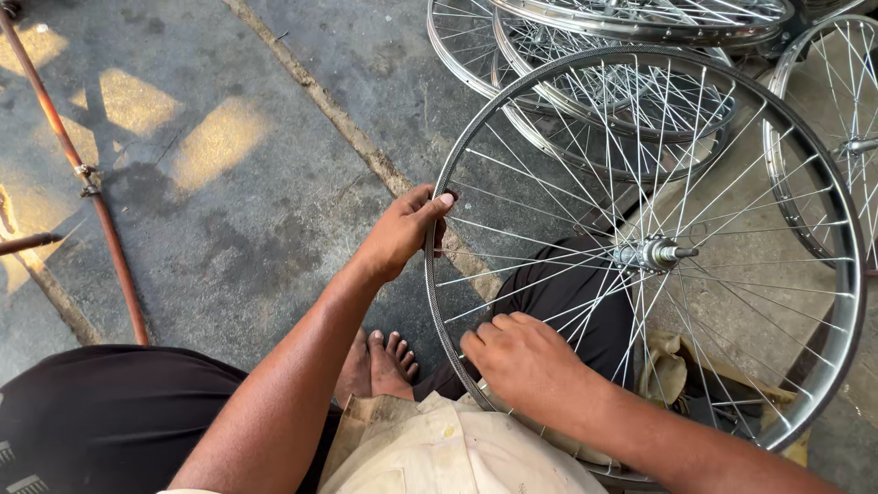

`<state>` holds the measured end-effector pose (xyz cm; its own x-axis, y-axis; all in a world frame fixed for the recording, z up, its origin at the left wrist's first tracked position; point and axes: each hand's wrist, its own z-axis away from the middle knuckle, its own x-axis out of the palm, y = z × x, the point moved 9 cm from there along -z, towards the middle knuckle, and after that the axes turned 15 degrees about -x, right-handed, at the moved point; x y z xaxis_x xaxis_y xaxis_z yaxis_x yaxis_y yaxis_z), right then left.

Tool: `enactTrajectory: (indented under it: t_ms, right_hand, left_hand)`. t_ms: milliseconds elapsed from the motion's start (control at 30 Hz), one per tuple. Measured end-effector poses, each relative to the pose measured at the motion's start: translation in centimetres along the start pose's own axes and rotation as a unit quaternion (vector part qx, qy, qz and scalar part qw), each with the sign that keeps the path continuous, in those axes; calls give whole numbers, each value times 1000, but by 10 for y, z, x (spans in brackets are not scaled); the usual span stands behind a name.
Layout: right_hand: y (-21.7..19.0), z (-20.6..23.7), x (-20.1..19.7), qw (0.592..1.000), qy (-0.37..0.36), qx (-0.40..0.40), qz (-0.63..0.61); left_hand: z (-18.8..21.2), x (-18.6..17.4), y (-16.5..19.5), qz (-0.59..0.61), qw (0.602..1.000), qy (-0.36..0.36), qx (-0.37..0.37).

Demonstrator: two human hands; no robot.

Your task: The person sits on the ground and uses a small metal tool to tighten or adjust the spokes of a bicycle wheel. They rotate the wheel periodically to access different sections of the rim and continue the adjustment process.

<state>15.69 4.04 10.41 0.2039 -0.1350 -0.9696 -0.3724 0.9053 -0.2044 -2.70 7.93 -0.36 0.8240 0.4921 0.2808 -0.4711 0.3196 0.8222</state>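
Wheel [645, 256] at right centre of frame, propped flat over lap, axle pointing up and right toward camera, steadied for spoke work: left hand [402, 233] with grip clamped on rim's left edge, right hand [526, 361] closed among lower spokes, more wheels [604, 55] stacked on floor [229, 183] at upper right.

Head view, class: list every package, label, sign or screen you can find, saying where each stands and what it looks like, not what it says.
None: no package, label, sign or screen shows.
Only the left hand and right hand gripping the rim of a silver spoked wheel, more wheels stacked behind, and a copper-coloured pipe on the concrete floor.
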Motion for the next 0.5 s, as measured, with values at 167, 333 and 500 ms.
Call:
enactTrajectory:
  t_ms: [167, 333, 500]
  right_hand:
    - [6, -8, -12, 999, 21, -23, 12]
    - [19, 8, -52, 971, 226, 0, 74]
    - [37, 7, -31, 980, 192, 43, 3]
  left_hand:
    - [2, 0, 3, 13, 1000, -3, 1]
    - [0, -2, -1, 17, 1000, -4, -8]
    - [-1, -1, 1, 16, 1000, -16, 9]
